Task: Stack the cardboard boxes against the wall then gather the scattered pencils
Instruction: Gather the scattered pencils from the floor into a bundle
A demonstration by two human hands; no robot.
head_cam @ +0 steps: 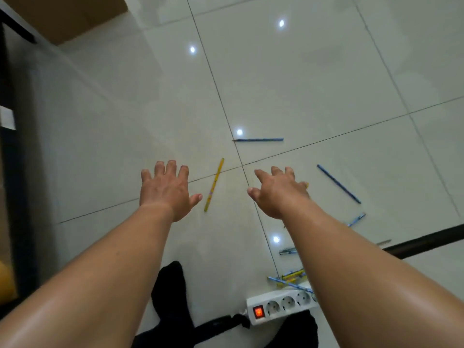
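The yellow pencil (214, 184) lies on the white floor (326, 71) between the two hands. It is just right of the left hand (165, 194), close to the thumb, but not touching it. The right hand (278, 197) is a bit further off, on the pencil's right side. A small yellow tip (306, 184) peeks out from behind the right hand's fingers (276, 172). I cannot tell if they touch it.

Three blue pencils lie alone. The far blue pencil (258, 140) is past the hands. The long blue pencil (339, 184) is to the right. The short blue bit (356, 219) shows beside the right arm. A bunch of pencils (291, 277), yellow and blue, lies near, by the white power strip (281, 306). The arm hides part of it, so I cannot count them. One cardboard box (67, 16) sits far off on the left.

Both hands are palm down. The left hand's fingers (172, 167) are spread wide apart and hold nothing. The right hand's fingers are spread too, bent a little, and grip nothing.
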